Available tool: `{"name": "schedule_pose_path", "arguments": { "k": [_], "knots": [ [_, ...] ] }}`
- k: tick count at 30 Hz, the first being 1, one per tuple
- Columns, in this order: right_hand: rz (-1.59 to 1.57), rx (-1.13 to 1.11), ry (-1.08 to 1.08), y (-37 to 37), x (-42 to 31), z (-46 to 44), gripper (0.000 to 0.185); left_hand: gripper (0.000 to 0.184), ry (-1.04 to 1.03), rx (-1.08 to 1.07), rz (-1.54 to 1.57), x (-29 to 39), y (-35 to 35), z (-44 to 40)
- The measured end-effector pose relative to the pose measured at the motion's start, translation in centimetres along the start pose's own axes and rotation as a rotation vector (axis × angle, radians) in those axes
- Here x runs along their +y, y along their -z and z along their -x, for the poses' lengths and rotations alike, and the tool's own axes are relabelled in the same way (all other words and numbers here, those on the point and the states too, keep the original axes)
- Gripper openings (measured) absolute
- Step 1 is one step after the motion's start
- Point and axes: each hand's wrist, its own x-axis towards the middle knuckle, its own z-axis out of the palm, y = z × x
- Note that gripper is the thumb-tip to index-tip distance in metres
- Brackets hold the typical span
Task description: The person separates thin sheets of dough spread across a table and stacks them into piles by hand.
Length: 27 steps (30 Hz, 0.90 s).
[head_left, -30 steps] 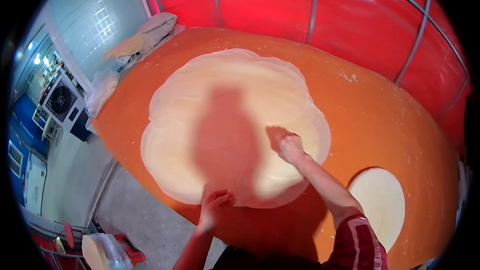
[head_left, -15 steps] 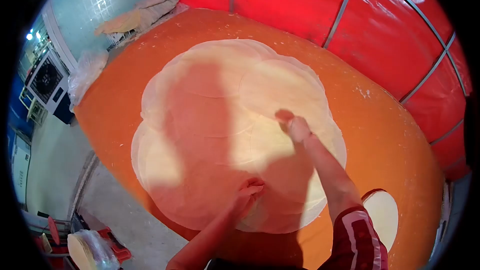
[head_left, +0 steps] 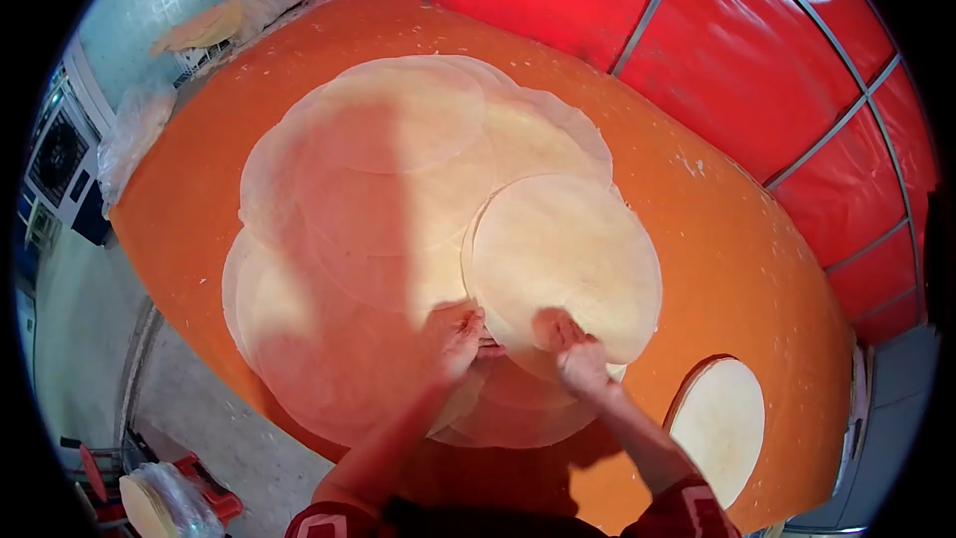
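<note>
Thin, round, pale flatbreads (head_left: 269, 319) overlap in a wide flower-shaped layer on the orange table. At the right of the layer one flatbread (head_left: 568, 249) stands out, with its whole left rim showing. My left hand (head_left: 458, 334) is closed at that flatbread's lower left edge, its fingertips partly hidden by the hand. Close by on the right, my right hand (head_left: 586, 367) is closed at the lower edge of the same flatbread and casts a shadow on it. Both wrists reach in from the near side.
A separate pale round stack (head_left: 722, 428) lies on the orange table (head_left: 737, 269) at the right. Red plastic sheeting (head_left: 558, 0) on metal bars borders the far side. A folded cloth (head_left: 269, 0) and clear plastic bag (head_left: 134, 139) are at the left. Another wrapped stack (head_left: 149, 508) sits lower left.
My right hand has come down toward me from the middle right of the layer. My left hand has moved up and slightly left. One flatbread's outline now shows distinctly; the view has shifted.
</note>
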Motion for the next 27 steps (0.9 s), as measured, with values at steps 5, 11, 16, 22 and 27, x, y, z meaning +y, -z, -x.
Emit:
{"name": "schedule_pose_path", "arguments": {
  "k": [5, 11, 16, 22, 27],
  "knots": [
    [-0.067, 0.159, -0.187, -1.3, -3.9, 0.7, 0.041, 0.026, 0.051, 0.033, 0.044, 2.6, -1.7, 1.3],
    [-0.134, 0.282, -0.245, 0.5, -5.5, -0.2, 0.039, 0.026, 0.002, 0.030, 0.119, 2.4, -2.0, 0.6],
    [-0.344, 0.108, -0.318, 0.3, -1.5, -1.0, 0.020, 0.024, -0.318, 0.296, 0.196, 1.5, 1.8, -2.6],
    [-1.933, 0.328, -0.522, 3.9, 10.6, -1.3, 0.034, 0.021, -0.470, 0.504, 0.365, 7.4, 14.3, -11.5],
    [-1.393, 0.208, -0.243, 13.8, 26.7, -10.3, 0.062, 0.006, -0.307, 0.578, 0.475, 11.7, 19.4, -15.4]
  ]
}}
